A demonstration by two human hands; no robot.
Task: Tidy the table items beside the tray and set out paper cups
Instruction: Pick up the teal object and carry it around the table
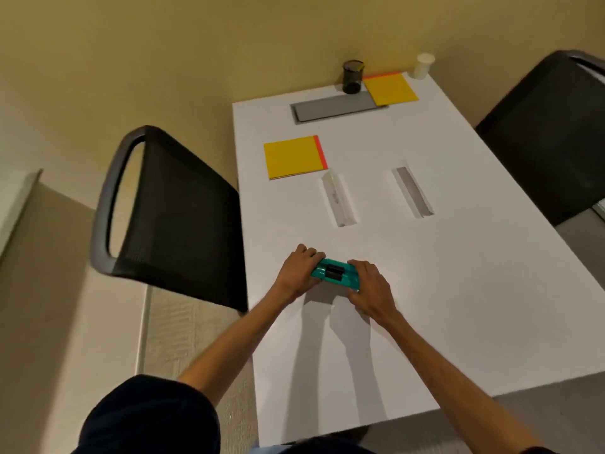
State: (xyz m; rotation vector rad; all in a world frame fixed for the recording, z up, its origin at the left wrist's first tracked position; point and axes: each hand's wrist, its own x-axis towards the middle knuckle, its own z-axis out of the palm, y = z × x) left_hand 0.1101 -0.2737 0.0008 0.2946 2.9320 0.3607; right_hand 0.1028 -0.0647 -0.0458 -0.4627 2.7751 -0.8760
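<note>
The teal tray sits low over the near-middle of the white tabletop, towards its left edge, held between both hands. It is a small, shallow, smooth plastic tray. Its long axis runs left to right, skewed a little so that the left end lies farther and the right end nearer. Inside it lie two short black cylindrical pieces, side by side along the tray's length; what they are cannot be told.

The left hand has its grip clenched round the tray's left end, fingers curled over the far edge. The right hand grasps the right end in the same way, knuckles up.

Farther up the tabletop lie two narrow clear strips, one left and one right, both angled the same way and well apart. Just beyond the left strip is a square yellow paper pad with an orange edge. A flat grey panel lies across the far end, with a second yellow pad overlapping its right end. Beside that pad stands a black mesh pen cup, round and upright, with something yellow showing at its rim. A white paper cup stands at the far right corner.

Black mesh-backed chairs stand at the left and the right.
</note>
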